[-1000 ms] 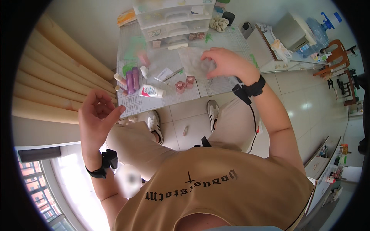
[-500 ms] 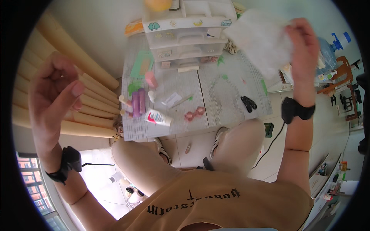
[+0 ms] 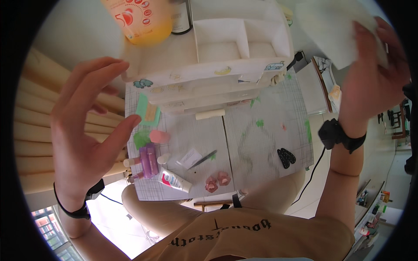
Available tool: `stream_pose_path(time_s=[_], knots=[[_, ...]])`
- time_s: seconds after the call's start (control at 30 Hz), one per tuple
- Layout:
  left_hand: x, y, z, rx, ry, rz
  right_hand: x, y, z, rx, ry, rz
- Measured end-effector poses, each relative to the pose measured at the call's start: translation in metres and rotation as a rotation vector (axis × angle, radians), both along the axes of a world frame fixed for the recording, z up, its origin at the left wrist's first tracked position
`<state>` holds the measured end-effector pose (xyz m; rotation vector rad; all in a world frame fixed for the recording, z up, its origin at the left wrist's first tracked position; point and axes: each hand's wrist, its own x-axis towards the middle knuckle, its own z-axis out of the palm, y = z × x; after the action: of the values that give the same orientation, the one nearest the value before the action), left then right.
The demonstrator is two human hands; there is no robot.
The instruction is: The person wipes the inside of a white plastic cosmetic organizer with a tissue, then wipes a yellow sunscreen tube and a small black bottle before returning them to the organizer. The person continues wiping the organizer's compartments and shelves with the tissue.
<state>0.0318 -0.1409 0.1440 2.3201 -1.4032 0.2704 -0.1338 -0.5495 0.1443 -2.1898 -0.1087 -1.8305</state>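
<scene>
At the upper right, my right hand (image 3: 374, 76) is closed on a white tissue (image 3: 328, 32), which hangs spread out, blurred, to the left of the fingers. My left hand (image 3: 89, 122) holds nothing; its thumb and fingers are apart, the fingertips near the left front corner of a white drawer organizer (image 3: 174, 67). That organizer stands at the back of the table (image 3: 270, 143), its top divided into compartments and its drawers closed. On its left top are a yellow-orange bottle (image 3: 146, 24) and a dark bottle with a white label (image 3: 180, 19).
On the table lie purple tubes (image 3: 149, 161), a pink block-like item (image 3: 160, 137), a white tube (image 3: 175, 180), tweezers (image 3: 204, 158), pink hair ties (image 3: 217, 180) and black hair clips (image 3: 286, 157). A beige curtain (image 3: 35, 126) hangs at the left.
My view has tilted up and come closer to the organizer. My left hand has opened and moved toward its corner; my right hand has carried the tissue further right.
</scene>
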Motion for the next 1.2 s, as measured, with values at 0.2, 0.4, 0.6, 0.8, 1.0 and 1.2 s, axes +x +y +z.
stream_pose_path(time_s=[0.2,0.4,0.6,0.8,1.0,1.2], knots=[[0.006,-0.025,-0.014,-0.082,-0.138,0.01,0.058,0.059,-0.014,-0.402,0.487,0.344],[0.008,-0.03,-0.018,-0.152,-0.154,0.021,0.059,0.089,-0.017,-0.466,0.905,0.21],[0.006,-0.032,-0.024,-0.188,-0.138,0.026,0.045,0.095,-0.016,-0.513,0.961,0.212],[0.005,-0.035,-0.021,-0.122,-0.225,0.025,0.039,0.105,-0.011,-0.597,1.006,0.01],[0.008,-0.036,-0.021,-0.15,-0.281,-0.012,0.057,0.097,0.001,-0.415,0.96,0.207],[0.009,-0.033,-0.023,-0.162,-0.245,-0.004,0.054,0.096,0.006,0.11,1.107,0.509]])
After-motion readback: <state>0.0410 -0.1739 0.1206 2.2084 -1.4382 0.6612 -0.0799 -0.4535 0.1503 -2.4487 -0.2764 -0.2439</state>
